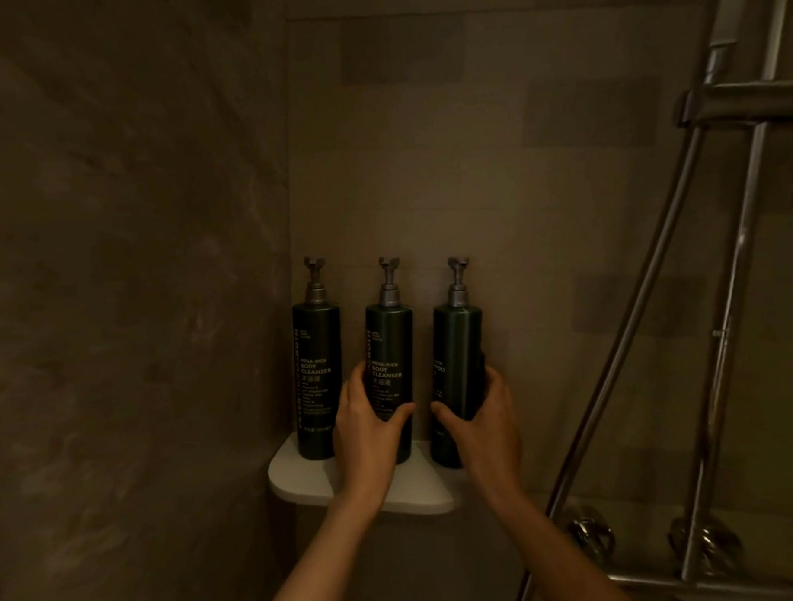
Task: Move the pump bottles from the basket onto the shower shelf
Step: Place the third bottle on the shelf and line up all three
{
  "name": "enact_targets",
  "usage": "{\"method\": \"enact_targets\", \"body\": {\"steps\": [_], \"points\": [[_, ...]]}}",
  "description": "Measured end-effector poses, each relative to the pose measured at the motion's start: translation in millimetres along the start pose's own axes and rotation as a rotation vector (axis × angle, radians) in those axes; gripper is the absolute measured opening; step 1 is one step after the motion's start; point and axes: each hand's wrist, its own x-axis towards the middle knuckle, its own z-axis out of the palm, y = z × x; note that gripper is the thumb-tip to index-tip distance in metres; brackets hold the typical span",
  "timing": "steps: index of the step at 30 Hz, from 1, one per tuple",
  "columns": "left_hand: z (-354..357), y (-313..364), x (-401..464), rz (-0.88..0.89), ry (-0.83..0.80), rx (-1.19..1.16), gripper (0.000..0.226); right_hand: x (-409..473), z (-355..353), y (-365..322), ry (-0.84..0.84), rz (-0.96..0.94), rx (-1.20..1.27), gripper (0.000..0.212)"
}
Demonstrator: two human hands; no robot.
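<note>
Setting: a dim shower corner with brown stone-look wall tiles; the two walls meet just behind the left end of the shelf.
Shelf: a small white rounded corner shelf (302, 479) fixed in the corner, low in the middle of the view.
Left bottle: a tall dark green cylindrical pump bottle with a grey metal pump head (317, 375), printed "BODY CLEANSER", stands upright at the far left of the shelf, close to the left wall, with no hand on it.
Middle bottle: a second dark green pump bottle with the same "BODY CLEANSER" print (389, 345) stands upright just to the right of the first, a narrow gap between them.
Right bottle: a third dark green pump bottle whose label is turned mostly out of sight (458, 352) stands upright at the right end of the shelf, apart from the middle one.
Left hand: the bare left hand (367, 429) is clamped round the lower half of the middle bottle, thumb across the front, fingers wrapped behind on the left side.
Right hand: the bare right hand (484, 421) is closed on the lower half of the right bottle, thumb on the front left, fingers round the right side.
Fittings: chrome shower pipes and a hose (719, 334) run up the right side, with two chrome tap handles (589, 536) low on the right wall.
Basket: not in view.
</note>
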Motion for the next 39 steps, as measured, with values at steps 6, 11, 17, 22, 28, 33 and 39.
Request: {"method": "enact_targets", "body": {"steps": [6,11,17,22,28,33,39], "points": [[-1.9,-0.3,-1.4,0.006,-0.019,-0.006,0.08,-1.2,-2.3,-1.3,-0.016,0.001,-0.007,0.082],[-2.6,-1.2,-2.4,0.015,-0.025,-0.019,0.075,-1.5,-5.6,0.5,-0.059,0.004,-0.004,0.079],[-3.1,-0.2,-1.1,0.007,-0.025,-0.021,0.074,-0.9,-5.5,1.4,-0.073,0.008,0.001,0.077],[-5.0,-0.4,-3.2,0.034,-0.013,0.001,0.073,-3.9,-8.2,0.7,-0.1,0.0,0.011,0.076],[-17.0,5.3,-10.3,0.202,0.05,0.104,0.056,-22.0,-10.9,-18.2,0.015,-0.203,-0.116,0.07],[-36.3,1.0,-4.3,0.278,0.176,0.211,0.049,-35.2,9.3,-45.8,0.079,-0.467,-0.166,0.057],[-49.1,-21.9,10.1,0.167,0.211,0.226,0.065,-41.4,42.2,-59.5,-0.145,-0.367,-0.233,0.077]]}}
